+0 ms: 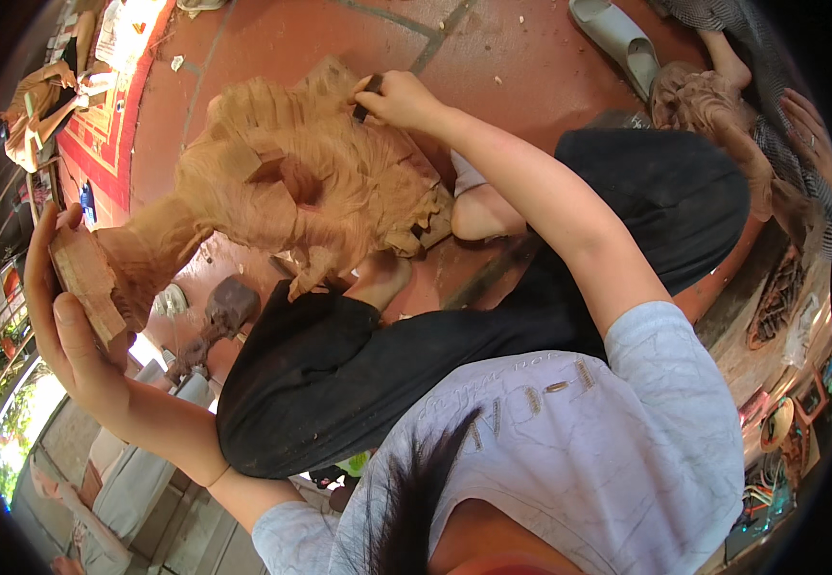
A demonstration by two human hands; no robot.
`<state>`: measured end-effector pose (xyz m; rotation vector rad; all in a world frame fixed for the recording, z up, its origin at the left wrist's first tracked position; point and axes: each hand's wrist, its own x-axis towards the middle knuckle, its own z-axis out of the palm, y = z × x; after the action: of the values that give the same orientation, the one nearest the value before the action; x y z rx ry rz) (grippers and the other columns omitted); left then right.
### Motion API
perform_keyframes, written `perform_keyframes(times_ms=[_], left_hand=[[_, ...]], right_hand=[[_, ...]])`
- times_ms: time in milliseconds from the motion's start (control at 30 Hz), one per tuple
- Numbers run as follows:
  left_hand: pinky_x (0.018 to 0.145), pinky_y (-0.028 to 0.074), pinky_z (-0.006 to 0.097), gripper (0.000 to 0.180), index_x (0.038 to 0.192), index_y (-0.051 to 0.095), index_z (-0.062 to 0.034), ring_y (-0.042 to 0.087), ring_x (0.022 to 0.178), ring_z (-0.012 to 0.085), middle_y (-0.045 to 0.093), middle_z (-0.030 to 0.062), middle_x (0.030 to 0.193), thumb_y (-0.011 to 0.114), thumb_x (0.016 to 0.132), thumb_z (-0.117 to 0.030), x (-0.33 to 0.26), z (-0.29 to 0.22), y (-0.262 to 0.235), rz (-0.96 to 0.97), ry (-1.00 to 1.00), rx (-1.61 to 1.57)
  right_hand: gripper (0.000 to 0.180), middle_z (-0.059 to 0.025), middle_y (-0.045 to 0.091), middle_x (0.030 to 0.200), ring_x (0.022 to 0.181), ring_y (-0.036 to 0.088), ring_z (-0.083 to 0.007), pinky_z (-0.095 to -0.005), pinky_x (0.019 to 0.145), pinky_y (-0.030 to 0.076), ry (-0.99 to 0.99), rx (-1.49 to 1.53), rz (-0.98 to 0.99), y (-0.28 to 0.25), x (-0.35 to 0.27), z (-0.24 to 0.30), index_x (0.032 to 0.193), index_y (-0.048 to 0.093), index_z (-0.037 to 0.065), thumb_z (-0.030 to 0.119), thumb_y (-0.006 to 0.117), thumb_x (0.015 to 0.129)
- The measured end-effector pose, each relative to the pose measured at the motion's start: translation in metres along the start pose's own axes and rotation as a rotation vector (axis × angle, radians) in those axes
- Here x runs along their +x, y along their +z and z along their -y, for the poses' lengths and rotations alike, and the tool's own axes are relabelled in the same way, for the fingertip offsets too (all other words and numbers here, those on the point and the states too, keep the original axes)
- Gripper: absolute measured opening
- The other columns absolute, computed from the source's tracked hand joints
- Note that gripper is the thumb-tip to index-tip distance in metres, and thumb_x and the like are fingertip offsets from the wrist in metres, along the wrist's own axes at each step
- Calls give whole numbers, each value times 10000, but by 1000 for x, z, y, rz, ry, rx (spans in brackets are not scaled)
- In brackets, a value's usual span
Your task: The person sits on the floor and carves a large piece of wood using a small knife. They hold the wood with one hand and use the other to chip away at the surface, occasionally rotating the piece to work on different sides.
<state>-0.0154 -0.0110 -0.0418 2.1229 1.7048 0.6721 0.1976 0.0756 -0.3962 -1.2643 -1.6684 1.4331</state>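
A large light-brown wood carving lies tilted across the floor in front of my crossed legs, its surface full of folds and ragged edges. My left hand cups the carving's blocky end at the far left, thumb and fingers around it. At the carving's upper right edge, my right hand pinches a small dark strip against the wood. Whether that strip is folded sandpaper I cannot tell. My bare feet rest beside the carving's lower side.
At the right, another person's hand is near a brown carving. A grey slipper lies beyond it on the red-tiled floor. Upper left, a person sits by a red mat. A dark carved piece stands beside my left knee.
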Motion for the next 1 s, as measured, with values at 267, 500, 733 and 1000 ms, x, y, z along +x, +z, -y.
perform_keyframes(times_ms=[267,500,733,1000], left_hand=[[1044,311,388,615,1341,405,62,461,1213,272,498,231,1276,410,927,-392,-2,-3,-1,-16,-7,30],[1046,307,386,600,1332,420,63,459,1220,272,497,236,1279,418,928,-382,-5,-6,1,-56,-28,14],[1048,305,381,610,1352,392,61,457,1223,265,478,239,1303,407,936,-385,-3,4,-1,-28,-24,-46],[1047,311,372,596,1350,395,59,455,1224,259,472,233,1310,414,936,-370,-1,-2,5,-38,-44,-58]], right_hand=[[260,-145,687,857,833,653,-296,-379,776,500,15,-12,15,-6,-1,8,987,702,104,266,548,853],[243,-132,688,824,783,655,-282,-350,734,499,-29,125,28,-6,-21,22,958,705,97,238,532,860],[273,-173,675,795,769,660,-321,-386,722,512,20,-38,-90,6,-29,19,963,700,77,276,556,841],[275,-175,674,786,750,648,-333,-398,706,513,-84,-85,-228,19,-26,1,915,695,62,285,561,827]])
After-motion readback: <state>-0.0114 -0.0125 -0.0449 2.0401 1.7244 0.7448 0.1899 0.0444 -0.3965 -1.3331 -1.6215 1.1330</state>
